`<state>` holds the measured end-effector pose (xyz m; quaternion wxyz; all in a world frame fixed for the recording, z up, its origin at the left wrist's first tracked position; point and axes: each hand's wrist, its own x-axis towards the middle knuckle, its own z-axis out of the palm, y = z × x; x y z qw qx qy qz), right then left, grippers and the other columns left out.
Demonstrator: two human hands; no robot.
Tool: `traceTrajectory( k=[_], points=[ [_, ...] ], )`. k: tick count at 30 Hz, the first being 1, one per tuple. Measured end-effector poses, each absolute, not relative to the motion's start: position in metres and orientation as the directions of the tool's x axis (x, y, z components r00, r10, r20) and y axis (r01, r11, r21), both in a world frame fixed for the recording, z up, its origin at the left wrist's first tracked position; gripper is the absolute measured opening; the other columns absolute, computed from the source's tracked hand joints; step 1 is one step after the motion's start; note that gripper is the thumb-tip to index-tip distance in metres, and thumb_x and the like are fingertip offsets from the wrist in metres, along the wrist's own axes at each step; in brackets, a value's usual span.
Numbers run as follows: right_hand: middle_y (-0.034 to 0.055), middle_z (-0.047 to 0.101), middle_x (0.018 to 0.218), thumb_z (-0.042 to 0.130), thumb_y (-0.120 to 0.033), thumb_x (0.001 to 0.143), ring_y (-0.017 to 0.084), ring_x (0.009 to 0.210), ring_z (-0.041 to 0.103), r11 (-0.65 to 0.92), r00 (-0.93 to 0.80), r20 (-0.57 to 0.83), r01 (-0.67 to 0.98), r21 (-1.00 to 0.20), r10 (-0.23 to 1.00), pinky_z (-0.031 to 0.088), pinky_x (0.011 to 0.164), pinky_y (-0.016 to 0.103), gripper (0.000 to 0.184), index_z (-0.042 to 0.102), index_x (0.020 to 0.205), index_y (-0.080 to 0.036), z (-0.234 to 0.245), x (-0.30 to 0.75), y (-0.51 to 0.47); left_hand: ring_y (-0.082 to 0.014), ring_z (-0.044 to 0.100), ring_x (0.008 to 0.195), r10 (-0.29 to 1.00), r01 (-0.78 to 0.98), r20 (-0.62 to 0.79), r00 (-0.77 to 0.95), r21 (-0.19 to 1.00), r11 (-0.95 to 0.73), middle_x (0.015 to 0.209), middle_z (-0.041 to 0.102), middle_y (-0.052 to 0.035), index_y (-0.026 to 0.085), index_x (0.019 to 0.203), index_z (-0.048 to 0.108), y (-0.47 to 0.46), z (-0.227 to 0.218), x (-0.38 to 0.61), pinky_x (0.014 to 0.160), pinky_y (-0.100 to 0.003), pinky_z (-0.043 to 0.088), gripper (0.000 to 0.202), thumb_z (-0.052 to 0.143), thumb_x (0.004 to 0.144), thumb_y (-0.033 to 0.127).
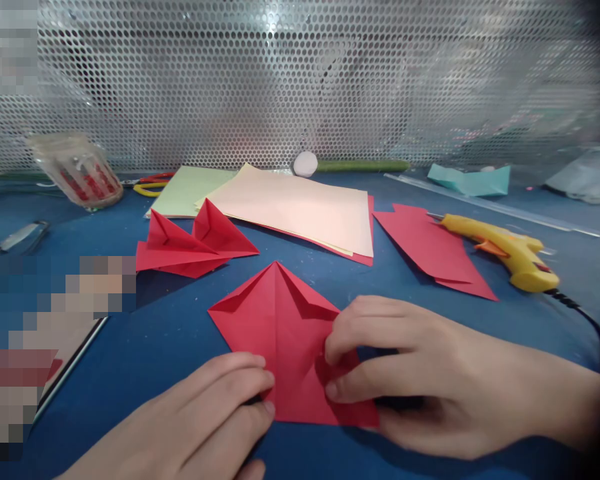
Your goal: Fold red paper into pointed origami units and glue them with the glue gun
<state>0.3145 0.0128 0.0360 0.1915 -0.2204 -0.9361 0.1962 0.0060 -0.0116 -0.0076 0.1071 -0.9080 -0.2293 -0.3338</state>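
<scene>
A sheet of red folded paper (297, 340) lies in front of me, with a pointed top, a centre crease and two flaps folded under the peak. My left hand (215, 407) rests on its lower left part, fingers side by side and stretched flat on the paper. At the right edge, my right hand (410, 367) has its fingers and thumb curled in a pinch on the paper's side. Behind it to the left stands a red folded paper piece (195, 243) with two raised points. Part of the sheet's right side is hidden under my right hand.
Red paper sheets (430, 247) lie at the right beside a yellow glue gun (500, 247) with a black cord. Pale paper sheets (300, 203) are stacked behind. Scissors (153, 185) and a tilted jar (83, 170) are back left, before a perforated metal screen (220, 87).
</scene>
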Motion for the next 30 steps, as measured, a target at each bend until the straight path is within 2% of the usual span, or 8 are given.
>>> traceTrajectory(
  k=[4,7,9,11,15,19,26,30],
  points=[
    [0.0070,0.079,0.103,0.071,-0.005,0.099,0.018,0.099,0.076,0.737,-0.816,0.220,0.324,-0.593,0.535,0.064,0.091,0.027,0.017,0.078,0.100,-0.021,0.037,0.312,0.012,-0.0063,0.077,0.122,0.341,0.474,0.630,0.698,-0.050,-0.879,0.117,0.086,0.0054,0.027,0.109,0.077,-0.010,-0.008,0.001,0.128,-0.017,0.040,0.031,0.049,0.122,0.025],
    [0.0048,0.077,0.100,0.079,-0.006,0.099,0.017,0.095,0.073,0.684,-0.805,0.165,0.353,-0.638,0.570,0.064,0.088,0.026,0.015,0.075,0.096,-0.021,0.039,0.309,0.012,-0.0107,0.075,0.128,0.321,0.444,0.584,0.746,-0.076,-0.893,0.126,0.085,0.0048,0.026,0.120,0.078,-0.012,-0.010,-0.007,0.129,-0.020,0.042,0.022,0.059,0.113,0.018],
    [0.0035,0.075,0.098,0.080,-0.009,0.101,0.016,0.092,0.072,0.657,-0.782,0.153,0.380,-0.651,0.604,0.063,0.084,0.023,0.014,0.074,0.095,-0.021,0.040,0.307,0.013,-0.0148,0.075,0.129,0.293,0.413,0.525,0.799,-0.124,-0.902,0.131,0.083,0.0038,0.026,0.127,0.078,-0.013,-0.012,-0.013,0.127,-0.023,0.047,0.028,0.069,0.102,0.017],
    [0.0023,0.074,0.095,0.078,-0.012,0.104,0.014,0.085,0.071,0.630,-0.747,0.154,0.409,-0.660,0.647,0.061,0.078,0.021,0.016,0.071,0.093,-0.021,0.039,0.304,0.014,-0.0160,0.075,0.129,0.277,0.406,0.509,0.815,-0.159,-0.900,0.131,0.083,0.0036,0.027,0.129,0.078,-0.014,-0.014,-0.015,0.126,-0.024,0.049,0.034,0.069,0.098,0.015],
    [-0.0007,0.071,0.085,0.067,-0.014,0.107,0.013,0.072,0.065,0.589,-0.646,0.189,0.485,-0.646,0.739,0.055,0.066,0.021,0.024,0.062,0.086,-0.024,0.034,0.297,0.009,-0.0108,0.072,0.131,0.265,0.403,0.541,0.798,-0.153,-0.902,0.127,0.083,0.0067,0.028,0.124,0.078,-0.011,-0.013,-0.010,0.132,-0.023,0.039,0.034,0.054,0.109,0.011],
    [-0.0013,0.066,0.079,0.062,-0.011,0.101,0.012,0.063,0.060,0.544,-0.522,0.225,0.608,-0.578,0.823,0.050,0.058,0.021,0.026,0.056,0.078,-0.024,0.028,0.287,-0.002,-0.0080,0.071,0.125,0.285,0.422,0.556,0.781,-0.133,-0.897,0.119,0.084,0.0091,0.029,0.123,0.079,-0.008,-0.007,-0.001,0.132,-0.022,0.036,0.038,0.043,0.121,0.017],
    [-0.0030,0.066,0.072,0.067,-0.007,0.096,0.012,0.059,0.061,0.499,-0.423,0.266,0.697,-0.515,0.866,0.051,0.056,0.021,0.029,0.055,0.075,-0.024,0.025,0.281,-0.008,-0.0104,0.073,0.114,0.252,0.412,0.584,0.771,-0.156,-0.898,0.111,0.085,0.0101,0.025,0.126,0.079,-0.008,-0.004,0.009,0.134,-0.026,0.035,0.039,0.043,0.120,0.012],
    [-0.0050,0.065,0.070,0.073,-0.002,0.091,0.011,0.057,0.061,0.518,-0.416,0.310,0.715,-0.470,0.855,0.049,0.054,0.018,0.034,0.053,0.073,-0.023,0.022,0.279,-0.006,-0.0106,0.072,0.113,0.254,0.415,0.607,0.753,-0.138,-0.899,0.109,0.084,0.0094,0.027,0.120,0.079,-0.007,-0.008,0.009,0.133,-0.023,0.034,0.039,0.041,0.122,0.016]
  ],
)
